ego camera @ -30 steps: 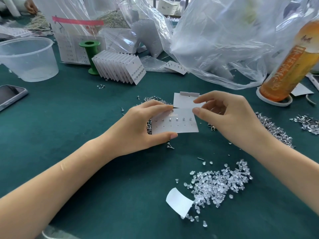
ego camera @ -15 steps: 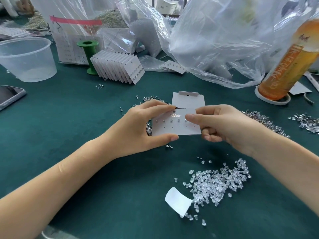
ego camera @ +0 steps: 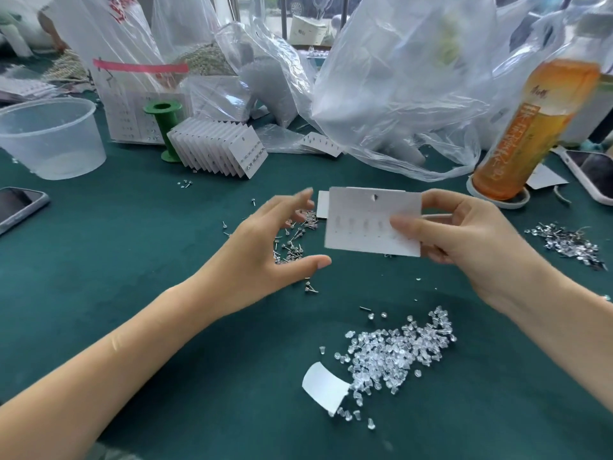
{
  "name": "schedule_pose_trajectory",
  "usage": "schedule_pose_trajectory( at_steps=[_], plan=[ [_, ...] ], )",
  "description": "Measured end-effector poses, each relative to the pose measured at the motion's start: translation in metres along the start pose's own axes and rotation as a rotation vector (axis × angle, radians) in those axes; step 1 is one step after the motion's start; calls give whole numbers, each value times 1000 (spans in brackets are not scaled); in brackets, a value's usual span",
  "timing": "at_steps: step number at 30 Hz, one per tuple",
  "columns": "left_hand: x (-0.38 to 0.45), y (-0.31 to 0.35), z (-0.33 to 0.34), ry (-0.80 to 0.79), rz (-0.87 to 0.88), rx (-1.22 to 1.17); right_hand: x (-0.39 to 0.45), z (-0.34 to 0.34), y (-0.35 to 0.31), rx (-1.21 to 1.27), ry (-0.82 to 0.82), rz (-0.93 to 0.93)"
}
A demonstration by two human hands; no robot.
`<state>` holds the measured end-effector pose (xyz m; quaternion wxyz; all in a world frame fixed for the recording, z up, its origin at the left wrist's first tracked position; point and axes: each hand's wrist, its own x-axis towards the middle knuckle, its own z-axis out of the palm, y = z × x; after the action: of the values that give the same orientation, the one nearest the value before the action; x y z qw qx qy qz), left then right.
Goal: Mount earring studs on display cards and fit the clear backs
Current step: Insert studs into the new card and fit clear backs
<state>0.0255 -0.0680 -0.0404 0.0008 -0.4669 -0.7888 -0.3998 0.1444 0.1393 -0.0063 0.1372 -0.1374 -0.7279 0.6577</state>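
Right hand (ego camera: 471, 247) pinches the display card (ego camera: 365, 220) above the green table (ego camera: 99, 260), back side up; left hand (ego camera: 265, 247) spread loose, holding nothing, over scattered studs (ego camera: 293, 242). Nearby: one clear-backs pile (ego camera: 398, 353), one orange bottle (ego camera: 537, 127), two phones, one tub (ego camera: 49, 137), finished-card stack (ego camera: 219, 147).

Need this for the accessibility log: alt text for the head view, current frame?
Over a green table, the right hand pinches a white display card by its right edge, while the open left hand hovers beside it above loose earring studs. A pile of clear backs lies nearer the camera; plastic bags and finished cards sit behind.
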Motion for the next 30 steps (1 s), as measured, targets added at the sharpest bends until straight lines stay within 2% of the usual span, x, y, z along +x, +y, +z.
schedule_pose_trajectory(
  at_steps=[3,7,9,15,21,24,26,30],
  plan=[
    [1,10,8,-57,58,2,-20,-21,10,-6,63,-43],
    [3,28,24,-287,169,5,-44,-40,24,-4,127,-81],
    [2,34,29,-354,190,-2,-50,-45,29,1,155,-105],
    [1,37,34,-382,198,39,-55,-44,35,30,165,-155],
    [1,39,37,-316,196,26,-60,-45,37,30,191,-212],
    [9,42,37,-195,71,-91,-63,-44,38,11,220,-275],
    [19,47,37,-156,-81,-285,-65,-43,40,-69,240,-364],
    [42,59,42,-144,-289,-551,-65,-46,46,-462,256,-736]
  ],
)
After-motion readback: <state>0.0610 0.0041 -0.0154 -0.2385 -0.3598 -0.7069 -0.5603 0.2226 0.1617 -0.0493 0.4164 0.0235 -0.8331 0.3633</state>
